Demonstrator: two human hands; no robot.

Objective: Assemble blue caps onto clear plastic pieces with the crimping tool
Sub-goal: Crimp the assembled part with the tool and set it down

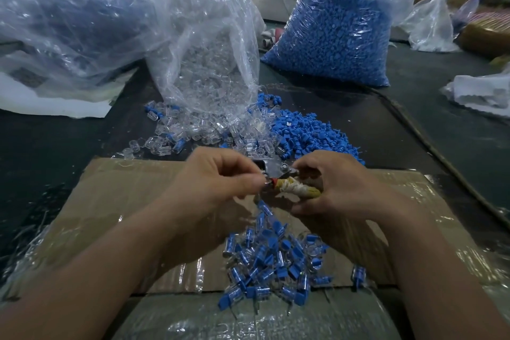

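Observation:
My right hand (334, 188) grips the cloth-wrapped handle of the metal crimping tool (278, 175) above the taped cardboard. My left hand (220, 176) pinches a small piece at the tool's jaws; what it holds is mostly hidden by my fingers. A blurred blue-and-clear piece (263, 205) hangs in the air just below the tool. Under it lies a pile of assembled blue-and-clear pieces (273, 262). Loose clear plastic pieces (171, 135) and loose blue caps (309, 132) lie just beyond my hands.
An open bag of clear pieces (209, 63) stands behind the loose parts. A full bag of blue caps (336, 33) stands at the back right. A large plastic bag (71, 14) fills the back left. The taped cardboard (116, 201) covers the dark table in front.

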